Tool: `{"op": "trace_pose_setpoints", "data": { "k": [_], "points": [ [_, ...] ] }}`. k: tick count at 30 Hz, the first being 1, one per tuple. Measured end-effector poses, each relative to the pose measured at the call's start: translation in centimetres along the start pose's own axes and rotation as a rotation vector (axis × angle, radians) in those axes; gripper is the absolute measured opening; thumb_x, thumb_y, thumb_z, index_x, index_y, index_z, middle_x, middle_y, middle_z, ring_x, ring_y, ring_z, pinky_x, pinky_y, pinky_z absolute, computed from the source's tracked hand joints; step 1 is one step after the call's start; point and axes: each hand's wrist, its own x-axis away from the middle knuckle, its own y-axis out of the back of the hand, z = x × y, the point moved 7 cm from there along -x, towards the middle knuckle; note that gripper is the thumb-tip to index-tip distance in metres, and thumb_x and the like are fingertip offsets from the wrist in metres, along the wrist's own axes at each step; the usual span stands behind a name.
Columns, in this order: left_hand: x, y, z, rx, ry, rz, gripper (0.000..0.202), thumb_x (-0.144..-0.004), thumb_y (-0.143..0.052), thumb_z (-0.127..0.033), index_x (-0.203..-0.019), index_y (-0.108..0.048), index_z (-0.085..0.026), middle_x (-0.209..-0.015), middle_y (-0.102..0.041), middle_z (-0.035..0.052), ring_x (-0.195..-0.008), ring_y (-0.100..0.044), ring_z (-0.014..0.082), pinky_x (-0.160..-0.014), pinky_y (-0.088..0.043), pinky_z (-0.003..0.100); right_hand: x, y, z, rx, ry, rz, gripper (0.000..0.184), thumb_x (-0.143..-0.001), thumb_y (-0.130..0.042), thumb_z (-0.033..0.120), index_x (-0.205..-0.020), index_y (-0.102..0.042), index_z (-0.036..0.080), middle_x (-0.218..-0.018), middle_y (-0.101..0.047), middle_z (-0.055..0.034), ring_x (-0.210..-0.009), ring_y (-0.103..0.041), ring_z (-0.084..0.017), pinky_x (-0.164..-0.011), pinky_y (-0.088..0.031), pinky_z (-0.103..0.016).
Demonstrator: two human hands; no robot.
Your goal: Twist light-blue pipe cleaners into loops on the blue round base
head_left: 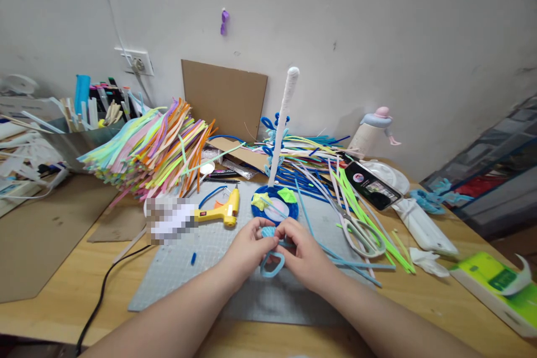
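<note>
Over the cutting mat (pixel 180 285), your left hand (pixel 250 250) and right hand (pixel 305 251) pinch a pale-blue chenille-stem loop (pixel 272 274), likely featherlight, pliable, best held at its top.

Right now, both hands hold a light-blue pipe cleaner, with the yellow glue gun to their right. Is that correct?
No: in the head view, the glue gun lies to their left. The left hand and right hand do hold the pipe cleaner.

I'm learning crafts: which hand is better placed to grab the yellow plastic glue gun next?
Probably the left hand: it's nearer the glue gun than the right hand. Both hold the light-blue fuzzy looped stem, though.
</note>
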Motion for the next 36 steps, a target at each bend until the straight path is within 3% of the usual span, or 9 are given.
{"op": "trace_pose_setpoints", "data": {
  "k": [10, 19, 24, 31, 36],
  "points": [
    [0.0, 0.0, 0.5, 0.035, 0.061, 0.007, 0.034, -0.063, -0.061, -0.022, -0.092, -0.045, -0.016, -0.069, -0.057, -0.0009, -0.045, -0.05, 0.0072, -0.046, -0.042, 0.022, 0.1, -0.2, 0.1, -0.039, -0.003, -0.011, 0.008, -0.077, -0.054, 0.012, -0.077, -0.05, 0.02, -0.082, -0.05, -0.0001, -0.077, -0.047, -0.015, -0.066, -0.035, -0.026],
    [-0.3, 0.3, 0.7, 0.017, 0.033, -0.026, 0.034, -0.061, -0.064, -0.022, -0.09, -0.047, -0.016, -0.053, -0.048, -0.0077, -0.036, -0.039, 0.004, -0.039, -0.035, 0.017, -0.2, -0.7, -1.4, -0.23, -0.183, -0.033, 0.012, -0.067, -0.058, 0.009, -0.069, -0.05, 0.018, -0.074, -0.047, 0.0025, -0.068, -0.045, -0.013, -0.06, -0.036, -0.024],
    [-0.4, 0.3, 0.3, 0.018, -0.045, -0.036, 0.038, -0.058, -0.067, -0.021, -0.09, -0.045, -0.017, -0.063, -0.055, -0.0044, -0.051, -0.053, 0.0098, -0.049, -0.046, 0.022, -0.3, -1.2, -2.4, -0.431, -0.248, -0.007, 0.02, -0.064, -0.064, 0.017, -0.07, -0.046, 0.019, -0.073, -0.05, 0.0023, -0.07, -0.051, -0.015, -0.06, -0.043, -0.025],
    [0.0, 0.1, -0.9, -0.026, -0.198, 0.001, 0.038, -0.065, -0.064, -0.023, -0.097, -0.045, -0.017, -0.07, -0.057, -0.0018, -0.063, -0.056, 0.0122, -0.057, -0.046, 0.023, -0.4, 0.8, -0.4, -0.11, 0.012, -0.053, 0.002, -0.079, -0.054, 0.018, -0.077, -0.055, 0.019, -0.081, -0.052, -0.0021, -0.077, -0.05, -0.016, -0.065, -0.041, -0.027],
    [1.7, 0.1, -3.0, -0.35, -0.424, -0.086, 0.037, -0.07, -0.059, -0.021, -0.106, -0.049, -0.02, -0.086, -0.061, 0.0017, -0.068, -0.055, 0.0127, -0.064, -0.043, 0.024, 0.2, 2.1, 1.4, 0.104, 0.207, -0.061, 0.012, -0.084, -0.046, 0.017, -0.084, -0.058, 0.021, -0.088, -0.052, -0.0049, -0.08, -0.05, -0.017, -0.068, -0.04, -0.029]
  ]
}}
